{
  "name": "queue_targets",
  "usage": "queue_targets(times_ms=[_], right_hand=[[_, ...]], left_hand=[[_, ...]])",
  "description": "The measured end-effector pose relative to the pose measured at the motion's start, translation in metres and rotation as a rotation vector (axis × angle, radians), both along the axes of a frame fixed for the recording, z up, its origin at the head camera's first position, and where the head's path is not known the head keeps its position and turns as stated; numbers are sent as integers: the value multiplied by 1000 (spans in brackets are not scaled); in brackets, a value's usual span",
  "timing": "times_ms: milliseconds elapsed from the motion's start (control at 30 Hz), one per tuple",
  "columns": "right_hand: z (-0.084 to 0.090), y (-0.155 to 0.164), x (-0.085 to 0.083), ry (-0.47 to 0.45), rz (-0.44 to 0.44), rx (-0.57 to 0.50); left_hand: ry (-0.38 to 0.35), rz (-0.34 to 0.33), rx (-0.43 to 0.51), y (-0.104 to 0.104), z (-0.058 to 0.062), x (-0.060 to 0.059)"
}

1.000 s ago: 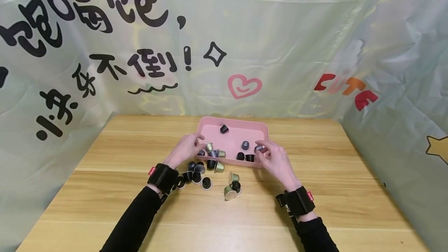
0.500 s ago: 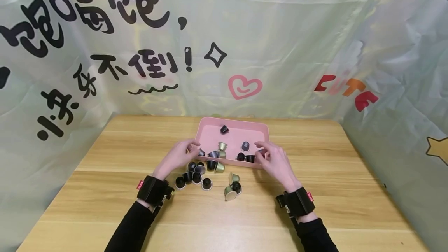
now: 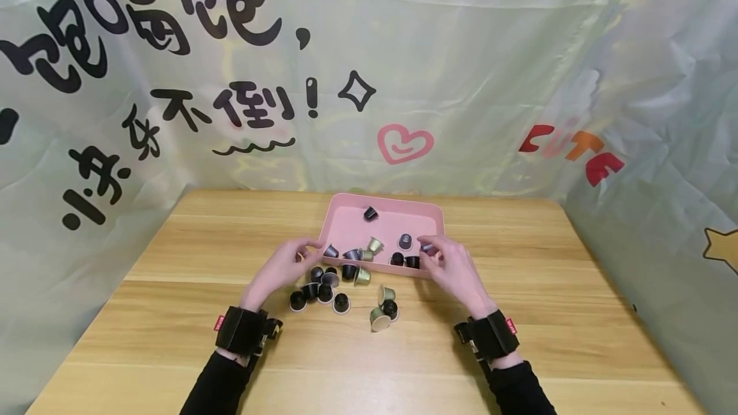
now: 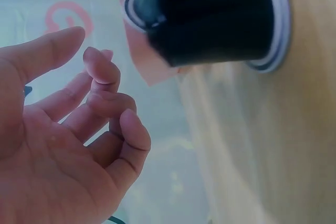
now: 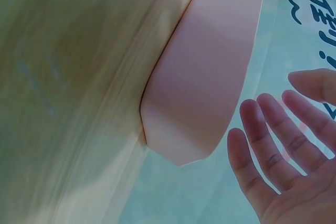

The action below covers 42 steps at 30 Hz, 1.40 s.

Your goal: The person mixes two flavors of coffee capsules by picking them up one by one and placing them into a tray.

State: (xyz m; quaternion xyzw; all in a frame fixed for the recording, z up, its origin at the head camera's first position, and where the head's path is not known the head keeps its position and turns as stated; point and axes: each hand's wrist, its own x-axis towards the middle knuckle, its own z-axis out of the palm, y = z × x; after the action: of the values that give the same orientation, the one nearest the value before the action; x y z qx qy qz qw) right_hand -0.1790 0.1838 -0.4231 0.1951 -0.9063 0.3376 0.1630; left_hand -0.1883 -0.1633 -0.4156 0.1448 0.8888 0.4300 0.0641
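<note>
Reading the clock face from the middle of a pink tray on a wooden table, with twelve at its far wall: between eight and nine o'clock, just outside the near corner, the left hand, loosely bent, thumb apart from fingertips and nothing between them in the left wrist view. Just inside the wall there, near those fingertips, a bluish capsule; cannot tell whether touching the hand. Near four o'clock, at the tray's other end, the right hand, with fingers fairly straight, well clear of the thumb, and with nothing gripped in the right wrist view. Just beside its fingertips in the head view, a lavender capsule, partly hidden; cannot tell about contact here either. Also in the tray: at eleven, a tilted black capsule; toward four, an upright grey capsule; toward five, two dark capsules; at seven, a pale gold capsule, tilted; at eight, a violet capsule. Outside on the table, toward eight, a mostly black cluster of capsules; at six, a trio of green and black capsules. Large and blurred in the left wrist view, at one o'clock of that picture, a silver-rimmed dark pod.
</note>
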Motion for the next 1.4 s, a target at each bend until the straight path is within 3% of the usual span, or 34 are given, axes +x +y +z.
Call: queue_targets(times_ms=[333, 733, 1067, 1400], right_hand=[[-1, -2, 0, 7, 20, 8], [0, -5, 3, -5, 38, 26], [2, -14, 8, -87, 198, 146], [6, -23, 13, -46, 234, 165]], left_hand=[[2, -4, 7, -5, -10, 1], [6, -2, -13, -5, -7, 5], [18, -11, -8, -5, -10, 5], [17, -6, -7, -5, -11, 5]])
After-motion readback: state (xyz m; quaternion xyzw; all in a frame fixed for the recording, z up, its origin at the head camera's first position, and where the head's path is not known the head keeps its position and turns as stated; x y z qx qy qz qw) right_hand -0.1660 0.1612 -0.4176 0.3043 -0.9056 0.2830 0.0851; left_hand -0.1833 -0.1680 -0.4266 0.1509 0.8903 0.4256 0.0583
